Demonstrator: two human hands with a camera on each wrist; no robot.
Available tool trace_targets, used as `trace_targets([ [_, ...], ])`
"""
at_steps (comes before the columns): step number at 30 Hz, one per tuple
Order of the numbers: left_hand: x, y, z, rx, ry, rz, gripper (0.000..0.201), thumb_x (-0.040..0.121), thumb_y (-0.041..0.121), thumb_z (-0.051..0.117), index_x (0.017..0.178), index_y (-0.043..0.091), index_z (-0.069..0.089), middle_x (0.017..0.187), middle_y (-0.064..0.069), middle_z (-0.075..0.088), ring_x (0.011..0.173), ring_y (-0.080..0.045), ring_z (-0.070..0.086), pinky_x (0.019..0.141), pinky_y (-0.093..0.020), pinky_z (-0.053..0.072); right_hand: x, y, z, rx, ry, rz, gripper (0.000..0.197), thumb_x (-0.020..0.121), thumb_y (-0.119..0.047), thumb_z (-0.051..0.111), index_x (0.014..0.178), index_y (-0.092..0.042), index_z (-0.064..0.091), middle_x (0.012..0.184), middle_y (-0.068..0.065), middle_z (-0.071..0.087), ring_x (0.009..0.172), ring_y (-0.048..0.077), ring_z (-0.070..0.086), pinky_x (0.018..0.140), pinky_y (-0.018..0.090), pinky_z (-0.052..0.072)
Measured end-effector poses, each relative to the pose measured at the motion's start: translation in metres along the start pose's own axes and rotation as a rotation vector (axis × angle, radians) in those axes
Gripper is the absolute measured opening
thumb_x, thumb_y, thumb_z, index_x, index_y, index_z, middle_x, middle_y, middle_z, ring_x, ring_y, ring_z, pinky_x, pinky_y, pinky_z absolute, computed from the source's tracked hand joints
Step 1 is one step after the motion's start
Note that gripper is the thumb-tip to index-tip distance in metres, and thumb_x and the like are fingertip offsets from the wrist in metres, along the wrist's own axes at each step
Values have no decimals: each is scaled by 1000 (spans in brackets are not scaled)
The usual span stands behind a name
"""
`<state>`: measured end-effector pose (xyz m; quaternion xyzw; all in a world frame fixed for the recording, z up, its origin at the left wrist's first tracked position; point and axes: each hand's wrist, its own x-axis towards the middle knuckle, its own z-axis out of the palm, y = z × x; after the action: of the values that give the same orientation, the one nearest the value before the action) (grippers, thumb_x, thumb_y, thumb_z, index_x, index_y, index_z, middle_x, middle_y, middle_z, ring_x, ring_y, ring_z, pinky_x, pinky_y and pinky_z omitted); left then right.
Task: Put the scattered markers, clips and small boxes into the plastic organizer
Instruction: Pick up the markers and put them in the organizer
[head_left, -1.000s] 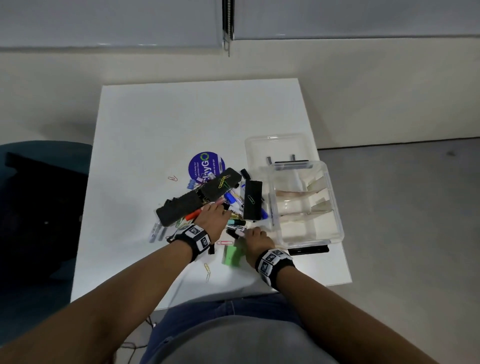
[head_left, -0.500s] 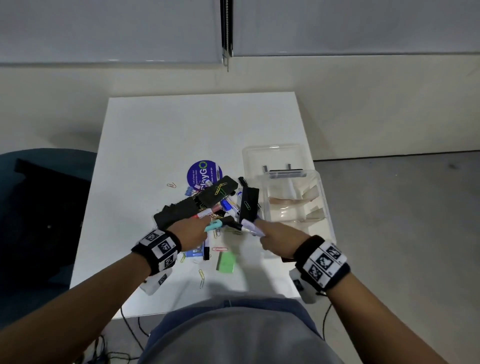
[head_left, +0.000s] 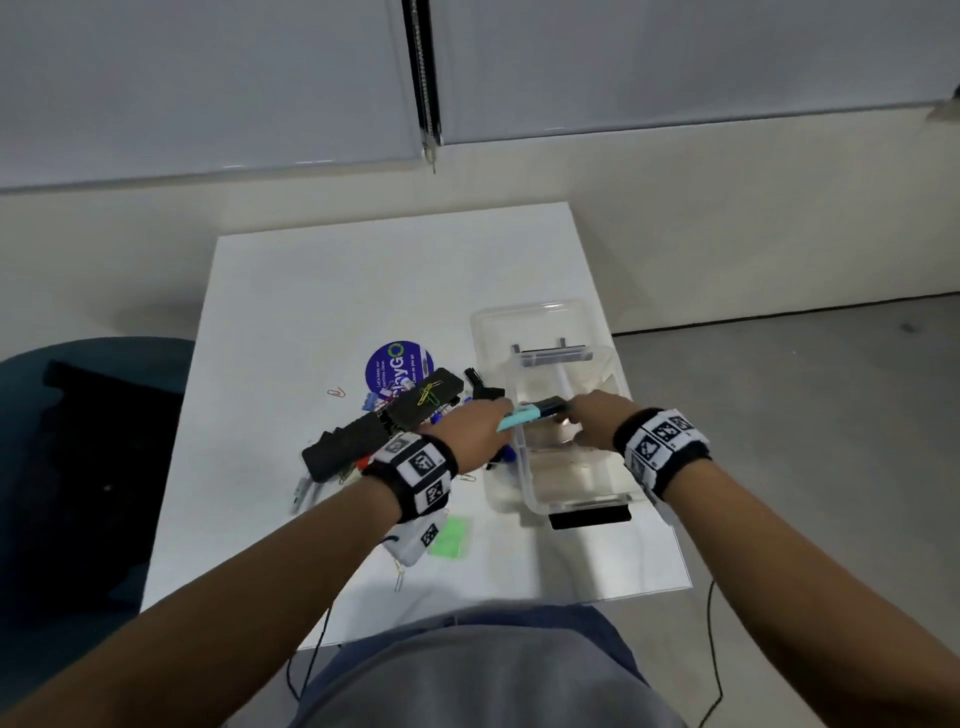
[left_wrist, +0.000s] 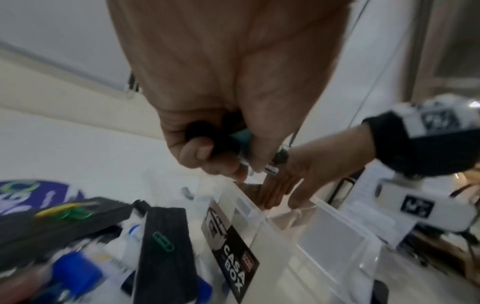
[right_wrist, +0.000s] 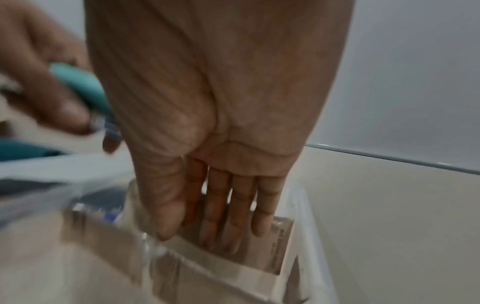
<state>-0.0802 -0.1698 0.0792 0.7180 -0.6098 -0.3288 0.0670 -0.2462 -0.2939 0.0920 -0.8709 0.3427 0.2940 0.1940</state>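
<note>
Carrying the markers (head_left: 524, 415) clenched in my left hand (head_left: 470, 431) over the organizer (head_left: 524, 467), I should lower them in lengthwise beside my flat, empty right hand (head_left: 595, 423).

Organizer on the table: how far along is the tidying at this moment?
Early. The organizer looks almost unfilled; the right hand, fingers straight, reaches into a compartment. In hand: the left hand grips a teal-capped marker over the rim. Left: the pile of black boxes, markers and paper clips beside it.
</note>
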Motion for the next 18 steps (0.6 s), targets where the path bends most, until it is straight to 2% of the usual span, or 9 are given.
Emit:
trace_targets([
  [2, 18, 13, 6, 102, -14, 22, 25, 95, 19, 49, 118, 11, 54, 105, -12, 64, 90, -28, 61, 71, -33, 44, -5, 13, 0, 84, 63, 58, 24, 91, -10, 50, 112, -15, 62, 110, 9, 66, 98, 27, 64, 80, 34, 52],
  [4, 32, 27, 15, 171, -32, 37, 28, 94, 17, 50, 120, 9, 55, 110, -15, 61, 99, -32, 60, 75, -34, 43, -13, 29, 3, 170, 126, 137, 29, 91, -7, 44, 108, -19, 65, 107, 6, 66, 89, 23, 61, 77, 32, 50],
  [7, 47, 43, 33, 208, -22, 68, 28, 91, 9, 51, 117, 7, 59, 110, -16, 55, 103, -35, 55, 84, -39, 45, -26, 40, 9, 341, 243, 241, 30, 92, -11, 44, 111, -23, 64, 110, 5, 66, 93, 24, 62, 82, 32, 50],
  [9, 49, 44, 41, 212, 8, 107, 33, 89, 6, 51, 120, 10, 61, 110, -15, 53, 106, -34, 51, 89, -40, 41, -32, 33, 11, 376, 336, 240, 28, 92, -13, 43, 110, -23, 63, 105, 6, 69, 90, 25, 63, 77, 32, 50],
  [12, 37, 31, 42, 133, 123, 184, 33, 91, 16, 55, 123, 18, 61, 118, -8, 53, 110, -26, 45, 94, -37, 35, -32, 9, 16, 426, 458, 154, 24, 93, -13, 45, 106, -21, 64, 99, 3, 70, 86, 23, 64, 74, 34, 52],
  [14, 23, 11, 38, 29, 228, 179, 27, 91, 19, 55, 117, 22, 64, 114, -2, 55, 107, -21, 46, 93, -34, 37, -26, -12, 23, 496, 484, 69, 22, 93, -13, 46, 103, -19, 64, 101, 1, 71, 87, 22, 65, 77, 38, 54],
  [16, 10, -20, 35, -82, 298, 73, 20, 90, 16, 54, 105, 23, 65, 104, 0, 58, 98, -19, 52, 87, -33, 44, -16, -36, 32, 555, 477, -30, 20, 92, -10, 47, 101, -17, 64, 103, 2, 71, 90, 22, 65, 80, 40, 54],
  [18, -5, -59, 38, -185, 330, -109, 15, 89, 12, 51, 95, 20, 63, 96, -2, 60, 89, -21, 59, 81, -35, 50, -5, -62, 42, 560, 468, -107, 22, 91, -7, 48, 104, -13, 65, 104, 8, 68, 93, 25, 64, 84, 37, 52],
])
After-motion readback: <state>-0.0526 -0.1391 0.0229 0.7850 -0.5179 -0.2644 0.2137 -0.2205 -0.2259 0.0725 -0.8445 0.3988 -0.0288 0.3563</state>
